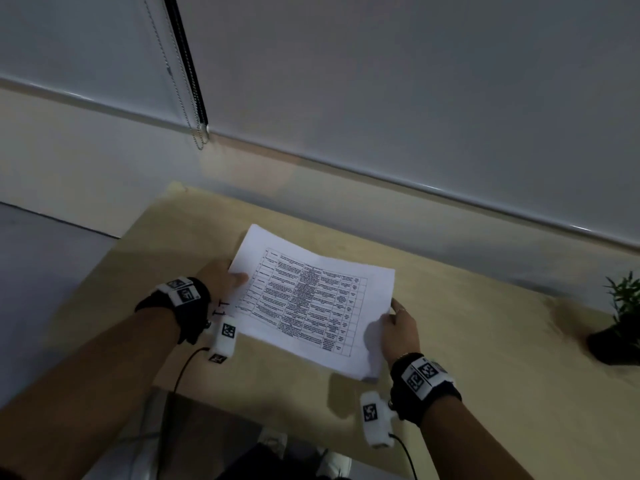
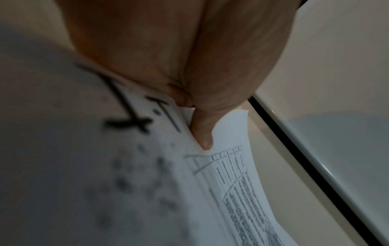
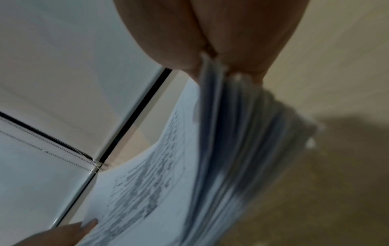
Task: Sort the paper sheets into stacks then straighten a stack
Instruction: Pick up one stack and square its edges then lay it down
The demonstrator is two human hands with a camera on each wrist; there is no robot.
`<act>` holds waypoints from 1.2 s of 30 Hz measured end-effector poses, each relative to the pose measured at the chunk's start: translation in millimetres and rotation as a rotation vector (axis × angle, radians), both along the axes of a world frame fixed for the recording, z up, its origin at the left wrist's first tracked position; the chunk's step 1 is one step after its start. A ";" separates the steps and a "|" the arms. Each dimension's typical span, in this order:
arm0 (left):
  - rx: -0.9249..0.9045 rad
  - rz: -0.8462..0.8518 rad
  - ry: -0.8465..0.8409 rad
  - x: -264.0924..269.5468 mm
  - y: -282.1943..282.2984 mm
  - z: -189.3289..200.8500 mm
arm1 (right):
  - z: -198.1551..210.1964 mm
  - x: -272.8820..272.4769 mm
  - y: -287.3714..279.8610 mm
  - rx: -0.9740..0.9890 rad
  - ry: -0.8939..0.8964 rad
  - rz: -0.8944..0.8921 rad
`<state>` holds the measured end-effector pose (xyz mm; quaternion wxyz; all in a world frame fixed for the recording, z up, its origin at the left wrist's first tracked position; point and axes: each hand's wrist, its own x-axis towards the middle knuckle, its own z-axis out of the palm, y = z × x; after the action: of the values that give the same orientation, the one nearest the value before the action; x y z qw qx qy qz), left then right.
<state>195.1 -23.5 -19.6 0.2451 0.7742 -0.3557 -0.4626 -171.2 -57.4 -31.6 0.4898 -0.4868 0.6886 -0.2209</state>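
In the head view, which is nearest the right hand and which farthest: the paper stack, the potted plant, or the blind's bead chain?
1. White printed paper stack, gripped by the right hand.
2. Small green potted plant, far right on the table.
3. Metal bead chain, upper left by the blind.

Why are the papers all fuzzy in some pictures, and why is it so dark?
Head view: dim room, but the stack of paper sheets and its printed table look fairly sharp. Left wrist view: the near page is out of focus; only the part beyond the left hand is crisp. Right wrist view: sheet edges below the right hand smear.
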 end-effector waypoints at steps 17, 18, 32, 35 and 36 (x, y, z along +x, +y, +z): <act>-0.019 0.112 -0.194 26.9 2.1 -12.6 | -18.8 61.1 -6.0 0.110 0.157 0.112; -0.013 0.087 -0.200 30.1 2.9 -13.5 | -16.4 64.0 -3.2 0.104 0.121 0.095; -0.460 0.164 -0.109 2.1 23.0 26.5 | 26.2 67.4 1.4 -0.230 -0.154 -0.093; -0.477 0.137 -0.040 1.1 31.5 22.9 | 37.2 65.4 10.7 -0.394 -0.149 -0.107; -0.443 0.124 -0.028 2.8 33.5 18.9 | 35.7 65.3 12.9 -0.411 -0.143 -0.113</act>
<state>197.9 9.9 -0.7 0.4323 0.7281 -0.4036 -0.3465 -105.8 -44.6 4.2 0.4147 -0.5201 0.6189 -0.4177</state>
